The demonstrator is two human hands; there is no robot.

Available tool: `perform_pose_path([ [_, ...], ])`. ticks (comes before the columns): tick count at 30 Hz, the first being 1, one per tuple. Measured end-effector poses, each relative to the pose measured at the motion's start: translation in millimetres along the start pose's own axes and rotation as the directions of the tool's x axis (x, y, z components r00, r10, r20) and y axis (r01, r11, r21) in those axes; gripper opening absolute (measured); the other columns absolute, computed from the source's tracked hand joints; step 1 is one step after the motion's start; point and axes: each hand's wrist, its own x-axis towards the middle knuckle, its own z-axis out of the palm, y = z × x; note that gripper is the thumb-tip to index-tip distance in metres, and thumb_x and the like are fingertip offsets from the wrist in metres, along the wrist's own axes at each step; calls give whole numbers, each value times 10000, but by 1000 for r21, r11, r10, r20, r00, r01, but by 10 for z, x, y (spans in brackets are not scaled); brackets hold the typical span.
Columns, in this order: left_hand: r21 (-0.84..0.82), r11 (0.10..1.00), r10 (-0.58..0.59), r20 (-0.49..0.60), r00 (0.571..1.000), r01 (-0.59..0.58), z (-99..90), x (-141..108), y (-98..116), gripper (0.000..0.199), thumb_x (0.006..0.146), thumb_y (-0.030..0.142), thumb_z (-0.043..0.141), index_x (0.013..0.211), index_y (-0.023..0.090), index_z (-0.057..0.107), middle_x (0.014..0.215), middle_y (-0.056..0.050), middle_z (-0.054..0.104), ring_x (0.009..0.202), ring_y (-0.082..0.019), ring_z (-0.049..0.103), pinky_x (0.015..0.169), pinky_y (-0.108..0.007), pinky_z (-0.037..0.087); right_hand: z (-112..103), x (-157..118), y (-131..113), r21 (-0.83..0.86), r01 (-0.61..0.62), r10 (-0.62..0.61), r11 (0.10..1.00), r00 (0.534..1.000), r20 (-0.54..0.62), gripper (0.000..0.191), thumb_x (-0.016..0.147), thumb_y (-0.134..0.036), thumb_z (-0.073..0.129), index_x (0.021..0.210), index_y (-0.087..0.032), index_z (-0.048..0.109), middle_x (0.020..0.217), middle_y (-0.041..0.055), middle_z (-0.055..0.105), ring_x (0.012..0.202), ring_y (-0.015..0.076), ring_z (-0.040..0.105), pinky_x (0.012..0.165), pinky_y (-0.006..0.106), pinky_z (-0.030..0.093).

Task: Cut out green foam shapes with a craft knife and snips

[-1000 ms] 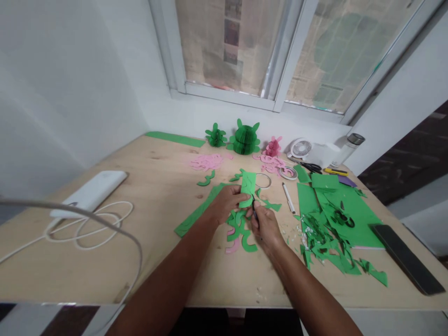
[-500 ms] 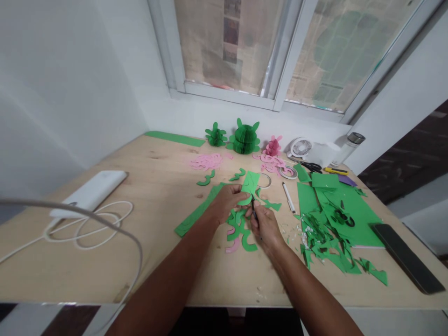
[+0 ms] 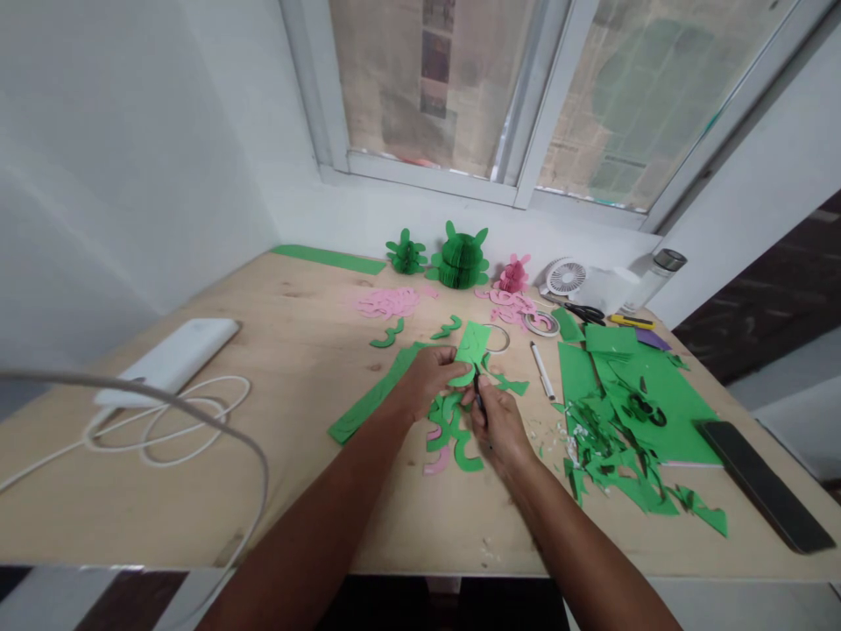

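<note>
My left hand pinches a green paper piece with a curved lower edge, lifted above the table. My right hand is closed round a slim dark cutting tool, whose tip meets the paper's right edge; fingers hide most of it, so its exact kind is unclear. Under both hands lies a small heap of curved green cutouts, with a pink cutout beside it. A long green paper strip rests beneath my left forearm.
Green scraps and green sheets cover the right side, near a black phone. A white pen and tape roll lie closer in. Paper figures line the wall. A cable loops at left beside a white power bank.
Both hands stay almost in place. The green paper and the dark tool have shifted very slightly to the right.
</note>
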Motion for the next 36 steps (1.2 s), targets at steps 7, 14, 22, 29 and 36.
perform_pose_path([
  [7, -11, 1000, 11, 15, 1000, -11, -5, 4, -12, 257, 660, 371, 693, 596, 158, 565, 505, 12, 576, 455, -114, 526, 508, -241, 402, 5, -3, 1, -10, 14, -14, 1000, 1000, -5, 532, 721, -703, 603, 615, -182, 574, 366, -95, 325, 320, 62, 210, 351, 241, 98],
  [14, -24, 1000, -12, -41, 999, 11, -44, 39, -33, 270, 610, 347, 740, 583, 159, 548, 512, 31, 543, 492, -111, 533, 544, -245, 434, 20, -25, -41, -7, 1, -1, 1000, 1000, 10, 533, 707, -700, 617, 608, -178, 566, 362, -103, 309, 324, 55, 193, 351, 232, 99],
  [22, -9, 1000, 8, 16, 1000, -8, -46, 13, 3, 272, 623, 365, 723, 567, 152, 563, 493, 2, 587, 457, -105, 509, 492, -226, 379, 13, -25, -34, -10, -4, 4, 1000, 1000, 19, 529, 714, -692, 612, 615, -174, 564, 357, -106, 306, 324, 50, 196, 352, 224, 92],
  [29, -15, 1000, -18, 24, 1000, 18, -40, 5, 19, 261, 620, 354, 722, 576, 151, 565, 479, 10, 570, 438, -107, 516, 496, -228, 383, 17, -26, -26, -15, 6, -5, 1000, 1000, 25, 525, 720, -687, 605, 621, -173, 565, 350, -106, 314, 312, 51, 204, 345, 225, 94],
  [36, -35, 999, -32, -46, 998, 31, -59, 10, 5, 240, 599, 321, 756, 634, 150, 591, 559, 13, 588, 506, -113, 548, 546, -245, 436, 5, -12, -27, -43, 21, -20, 999, 1000, 22, 531, 729, -696, 587, 610, -178, 560, 339, -105, 311, 308, 55, 203, 345, 229, 97],
])
